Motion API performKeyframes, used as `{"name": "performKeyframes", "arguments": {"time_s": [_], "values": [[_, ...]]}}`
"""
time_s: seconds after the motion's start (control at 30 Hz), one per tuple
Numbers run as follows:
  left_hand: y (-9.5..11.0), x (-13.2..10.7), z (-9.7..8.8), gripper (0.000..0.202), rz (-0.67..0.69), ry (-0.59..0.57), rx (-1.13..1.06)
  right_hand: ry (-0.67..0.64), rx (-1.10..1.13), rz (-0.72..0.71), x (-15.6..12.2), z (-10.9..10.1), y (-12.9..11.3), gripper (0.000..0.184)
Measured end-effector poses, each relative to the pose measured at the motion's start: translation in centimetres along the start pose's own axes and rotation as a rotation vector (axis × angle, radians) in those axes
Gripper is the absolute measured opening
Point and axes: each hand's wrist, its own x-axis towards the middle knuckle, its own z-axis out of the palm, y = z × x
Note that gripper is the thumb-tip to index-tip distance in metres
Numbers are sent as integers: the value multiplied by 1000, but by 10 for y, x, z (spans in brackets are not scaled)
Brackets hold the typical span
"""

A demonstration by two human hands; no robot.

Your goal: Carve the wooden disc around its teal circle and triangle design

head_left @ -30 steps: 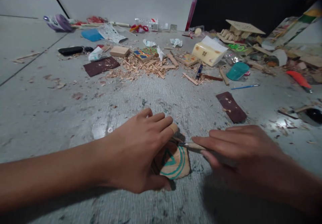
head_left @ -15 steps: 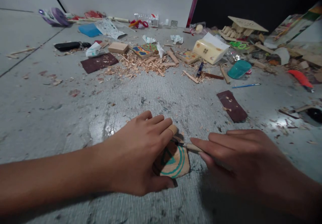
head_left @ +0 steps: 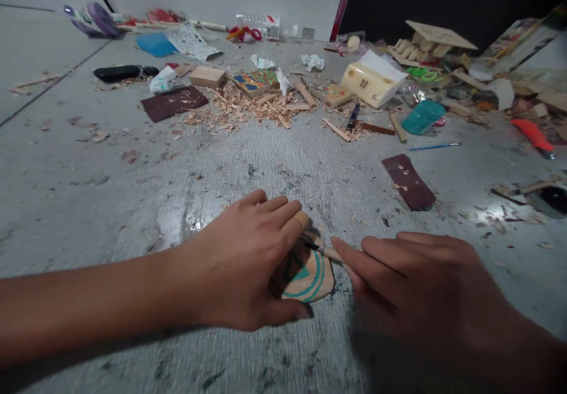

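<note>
A flat wooden piece with teal painted curved lines and a teal triangle lies on the grey floor. My left hand spans it, fingers curled along its far edge and thumb by the near edge, hiding its left part. On one left finger is a tan band. My right hand is closed around a thin paintbrush with a pale wooden handle and dark tip. The brush tip is over the piece's far part, close to my left fingers; whether it touches the surface I cannot tell.
Wood shavings lie in a heap ahead, by a wooden block and brown sandpaper. Another sandpaper strip, a blue brush, a teal cup and an orange-handled tool lie to the right.
My right hand and the brush have shifted slightly left. My left hand still holds the wooden piece, and the whole view has tilted a little.
</note>
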Motion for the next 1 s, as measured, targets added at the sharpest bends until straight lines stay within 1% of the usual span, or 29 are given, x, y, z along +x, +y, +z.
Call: {"name": "performKeyframes", "arguments": {"time_s": [0.07,0.27,0.47,0.7,0.87,1.0], "values": [[0,0,0,58,-5,-6,-3,2,6,0,0,0,-1,27],[2,1,-1,56,-21,-15,10,65,46,7,-2,4,-5,23],[2,0,-2,58,-34,-25,17,100,24,5,-2,6,-7,22],[2,0,2,60,-20,-1,10,88,18,-5,-5,7,-6,25],[2,1,3,54,-17,9,-15,99,11,-18,-2,11,-4,27],[2,1,4,55,-11,14,-58,105,-22,-83,5,12,5,31]]}}
